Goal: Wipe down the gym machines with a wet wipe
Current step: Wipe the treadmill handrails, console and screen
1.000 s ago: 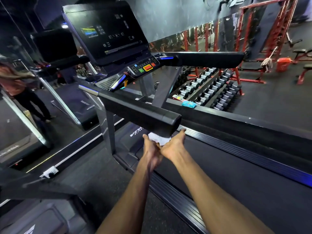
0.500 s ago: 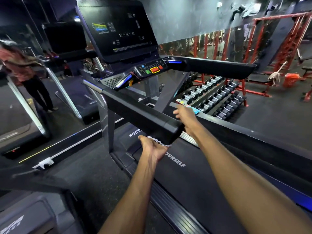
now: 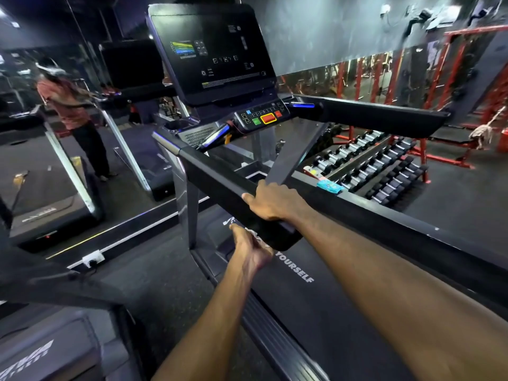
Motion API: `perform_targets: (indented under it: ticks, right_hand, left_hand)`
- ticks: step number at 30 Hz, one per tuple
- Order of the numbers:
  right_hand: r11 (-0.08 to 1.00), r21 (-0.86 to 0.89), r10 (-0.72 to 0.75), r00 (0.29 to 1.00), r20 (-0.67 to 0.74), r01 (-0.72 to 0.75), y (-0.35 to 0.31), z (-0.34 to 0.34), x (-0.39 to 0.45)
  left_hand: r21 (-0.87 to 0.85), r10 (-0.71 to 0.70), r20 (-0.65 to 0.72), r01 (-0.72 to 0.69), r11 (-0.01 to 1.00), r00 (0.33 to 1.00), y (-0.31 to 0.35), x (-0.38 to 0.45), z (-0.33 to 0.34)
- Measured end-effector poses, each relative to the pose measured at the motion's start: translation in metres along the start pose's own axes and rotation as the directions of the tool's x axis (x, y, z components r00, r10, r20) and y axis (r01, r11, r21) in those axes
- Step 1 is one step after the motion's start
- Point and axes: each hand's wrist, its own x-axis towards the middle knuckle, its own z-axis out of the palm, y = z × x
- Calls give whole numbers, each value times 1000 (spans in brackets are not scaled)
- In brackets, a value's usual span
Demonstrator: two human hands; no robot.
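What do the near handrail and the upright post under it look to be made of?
Handrail: matte black, probably moulded plastic or foam-like padding; dull sheen, rounded end. Upright post: likely metal, silver-grey with a smooth satin shine. Right hand rests on the rail.

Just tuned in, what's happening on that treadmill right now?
A person is wiping down the treadmill's near handrail. The right hand rests on top of the rail near its end, fingers draped over it. The left hand is under the rail's end, pressed up against the underside; only a sliver of the white wipe shows there. A blue wipe pack lies on the far side rail. The console screen is lit.
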Motion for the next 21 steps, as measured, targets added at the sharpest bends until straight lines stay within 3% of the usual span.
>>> perform_targets:
  ticks: [5,9,16,21]
  right_hand:
    - [999,-35,-6,1000,-18,5,-11,5,21]
    - [997,-72,-10,999,-35,7,-24,8,38]
    - [993,-116,-13,998,-61,6,-45,18,69]
    - [991,-131,-6,997,-77,-4,-58,24,88]
  left_hand:
    - [-13,81,-56,-82,997,995,29,14,3]
    - [6,25,-7,-24,1000,1000,42,25,-2]
    - [36,19,-34,-18,999,999,72,55,-8]
    - [-51,-21,-20,20,999,1000,94,82,-11]
